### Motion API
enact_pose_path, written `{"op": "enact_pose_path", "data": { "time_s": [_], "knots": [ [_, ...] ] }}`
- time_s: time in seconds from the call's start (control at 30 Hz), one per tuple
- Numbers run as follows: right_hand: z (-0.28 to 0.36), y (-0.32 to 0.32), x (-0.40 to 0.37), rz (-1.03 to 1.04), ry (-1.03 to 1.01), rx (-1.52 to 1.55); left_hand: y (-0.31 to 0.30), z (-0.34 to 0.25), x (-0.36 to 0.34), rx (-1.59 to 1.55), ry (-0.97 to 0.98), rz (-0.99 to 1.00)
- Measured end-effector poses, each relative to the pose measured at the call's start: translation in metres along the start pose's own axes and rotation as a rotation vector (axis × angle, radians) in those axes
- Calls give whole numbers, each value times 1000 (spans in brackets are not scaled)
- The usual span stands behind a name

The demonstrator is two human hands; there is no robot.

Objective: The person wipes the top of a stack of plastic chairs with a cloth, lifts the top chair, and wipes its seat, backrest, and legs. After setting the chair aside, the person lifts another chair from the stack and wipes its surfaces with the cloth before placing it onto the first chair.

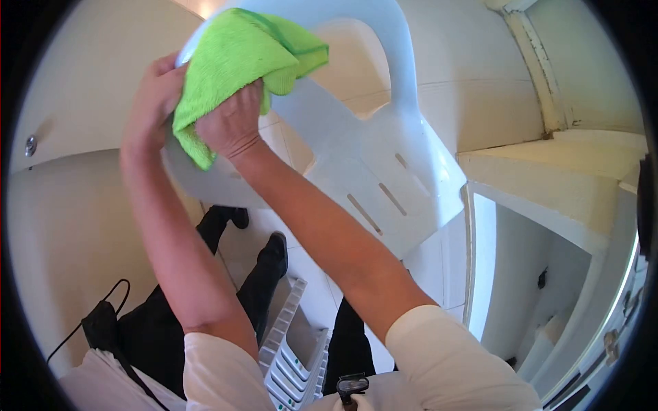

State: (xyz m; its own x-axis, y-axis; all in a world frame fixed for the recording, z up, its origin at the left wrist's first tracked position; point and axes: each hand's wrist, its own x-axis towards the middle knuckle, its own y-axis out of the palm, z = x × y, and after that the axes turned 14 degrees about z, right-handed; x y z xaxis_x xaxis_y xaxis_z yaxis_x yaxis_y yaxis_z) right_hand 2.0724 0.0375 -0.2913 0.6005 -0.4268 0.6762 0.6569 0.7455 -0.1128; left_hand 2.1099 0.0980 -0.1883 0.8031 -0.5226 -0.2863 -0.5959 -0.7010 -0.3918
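A white plastic chair (384, 171) is lifted and tilted in front of me, its slotted seat facing the camera. My right hand (232, 123) presses a bright green microfibre cloth (233, 61) against the chair's armrest and upper edge. My left hand (152, 96) grips the chair's rim just left of the cloth, its fingers partly hidden behind the fabric. Both forearms are raised and crossed close together.
A white step stool (295, 356) stands on the tiled floor between my dark-trousered legs. A black face mask (101, 322) hangs at my left side. White walls surround me, with a doorway and frame (548, 205) on the right.
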Motion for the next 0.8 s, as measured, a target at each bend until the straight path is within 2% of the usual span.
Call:
{"op": "enact_pose_path", "data": {
  "time_s": [0.03, 0.1, 0.13, 0.17, 0.2, 0.23, 0.27, 0.3, 0.33, 0.37, 0.4, 0.43, 0.47, 0.53, 0.57, 0.6, 0.63, 0.67, 0.73, 0.8],
  "knots": [
    [-1, 9, -10, -18, -11, -6, -12, 13, -9, -2, -6, 11],
    [-8, 14, -33, 37, -11, -9, -16, 17, -32, 25, -145, -283],
    [-12, 20, -46, 82, -36, -19, -13, 17, -44, 34, -172, -277],
    [-28, 37, -76, 74, 100, 0, -7, 15, -52, 114, -238, -393],
    [-52, 46, -105, 158, 324, 1, -5, 12, -58, 196, -293, -515],
    [-85, 53, -141, 247, 544, 3, -10, 15, -61, 203, -304, -522],
    [-135, 66, -198, 597, 798, -341, -15, 21, -63, 215, -293, -529],
    [-138, 28, -220, 357, 619, -106, -20, 28, -66, 226, -283, -537],
    [-156, 21, -249, 394, 316, -572, -24, 32, -69, 228, -300, -540],
    [-149, 16, -247, 407, 405, -471, -27, 34, -72, 284, -188, -547],
    [-145, 20, -246, 428, 400, -474, -32, 37, -75, 328, -76, -549],
    [-141, 26, -240, 362, 429, -368, -42, 41, -87, 603, 26, -396],
    [-133, 34, -236, 297, 454, -258, -46, 43, -92, 573, 34, -451],
    [-96, 63, -219, 27, 478, 28, -42, 43, -89, 510, -14, -535],
    [-60, 54, -179, 42, 489, 221, -41, 43, -88, 497, -30, -552],
    [-45, 56, -172, 240, 703, 730, -41, 44, -86, 494, -42, -562],
    [-20, 58, -148, 337, 365, 294, -39, 46, -85, 498, -44, -575],
    [9, 63, -117, 179, 255, 382, -40, 45, -84, 495, -61, -587],
    [21, 67, -87, 52, 77, 146, -39, 46, -86, 490, -81, -599],
    [2, 70, -93, 94, 2, 56, -43, 48, -85, 500, -77, -611]
  ]
}}
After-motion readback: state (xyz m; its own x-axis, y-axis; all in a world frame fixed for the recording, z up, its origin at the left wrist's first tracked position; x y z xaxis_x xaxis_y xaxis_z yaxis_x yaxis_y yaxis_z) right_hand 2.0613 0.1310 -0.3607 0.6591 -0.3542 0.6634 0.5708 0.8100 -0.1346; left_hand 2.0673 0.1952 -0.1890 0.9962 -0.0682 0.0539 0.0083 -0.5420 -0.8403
